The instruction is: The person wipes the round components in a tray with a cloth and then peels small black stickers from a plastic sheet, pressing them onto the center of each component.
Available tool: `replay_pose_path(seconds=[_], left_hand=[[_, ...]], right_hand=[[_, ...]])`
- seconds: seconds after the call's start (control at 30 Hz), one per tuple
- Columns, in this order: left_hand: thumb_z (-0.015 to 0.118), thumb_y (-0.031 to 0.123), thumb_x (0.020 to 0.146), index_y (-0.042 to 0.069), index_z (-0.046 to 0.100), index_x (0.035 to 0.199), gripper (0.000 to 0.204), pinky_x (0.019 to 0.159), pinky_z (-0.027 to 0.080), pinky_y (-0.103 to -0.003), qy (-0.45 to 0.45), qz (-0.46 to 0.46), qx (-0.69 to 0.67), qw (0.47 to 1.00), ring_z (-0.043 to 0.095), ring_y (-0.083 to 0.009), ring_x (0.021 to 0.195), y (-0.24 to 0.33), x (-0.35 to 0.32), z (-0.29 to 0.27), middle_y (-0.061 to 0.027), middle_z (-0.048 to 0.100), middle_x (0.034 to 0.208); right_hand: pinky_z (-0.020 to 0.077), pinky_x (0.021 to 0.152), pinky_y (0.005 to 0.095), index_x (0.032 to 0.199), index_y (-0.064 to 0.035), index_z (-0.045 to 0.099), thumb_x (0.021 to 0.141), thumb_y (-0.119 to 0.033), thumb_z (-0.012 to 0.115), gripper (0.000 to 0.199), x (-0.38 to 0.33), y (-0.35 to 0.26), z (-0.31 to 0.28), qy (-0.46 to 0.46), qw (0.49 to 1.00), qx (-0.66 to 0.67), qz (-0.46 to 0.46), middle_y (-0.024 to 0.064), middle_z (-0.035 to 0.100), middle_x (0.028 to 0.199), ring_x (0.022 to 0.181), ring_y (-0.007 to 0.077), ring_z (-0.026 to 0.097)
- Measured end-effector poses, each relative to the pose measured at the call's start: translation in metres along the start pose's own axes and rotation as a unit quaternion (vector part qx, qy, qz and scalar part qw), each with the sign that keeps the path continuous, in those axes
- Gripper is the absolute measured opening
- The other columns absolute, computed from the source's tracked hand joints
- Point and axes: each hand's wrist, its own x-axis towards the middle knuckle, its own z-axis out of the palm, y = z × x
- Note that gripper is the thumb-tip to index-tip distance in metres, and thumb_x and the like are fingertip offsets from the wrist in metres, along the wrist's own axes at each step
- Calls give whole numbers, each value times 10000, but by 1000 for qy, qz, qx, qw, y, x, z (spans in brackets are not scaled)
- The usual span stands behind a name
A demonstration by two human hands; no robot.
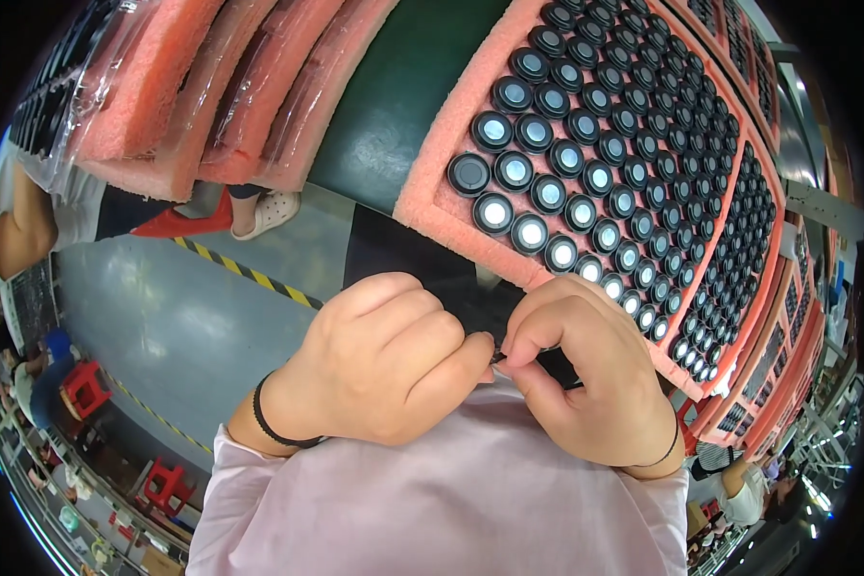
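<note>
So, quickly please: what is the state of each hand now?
Left hand: fingers curled shut, pinching something small and dark; what it is cannot be told.
Right hand: curled shut, pinching the same small thing at the fingertips.

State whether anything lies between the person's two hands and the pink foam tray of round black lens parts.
Nothing visible does. The left hand and right hand meet fingertip to fingertip just below the pink foam tray; only bare dark surface separates them.
</note>
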Motion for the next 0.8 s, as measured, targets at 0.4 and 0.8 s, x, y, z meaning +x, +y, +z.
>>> replay_pose_path(seconds=[0.4, 0.8], left_hand=[[823, 333, 786, 20, 666, 940, 382, 575, 457, -373, 2, -19, -17, 1000, 508, -234, 593, -2, -5, -2, -39, 496, 698], [818, 349, 788, 29, 671, 923, 377, 573, 451, -370, -12, -27, -18, 999, 513, -240, 582, -5, -6, -4, -42, 508, 682]], right_hand=[[488, 766, 358, 893, -77, 570, 716, 132, 748, 326, 0, 1, 2, -18, 999, 26, 24, 62, 638, 860, 839, 257, 630], [454, 786, 375, 894, -91, 583, 698, 118, 763, 338, 4, -1, -4, -37, 999, -21, -19, 44, 643, 860, 816, 248, 584]])
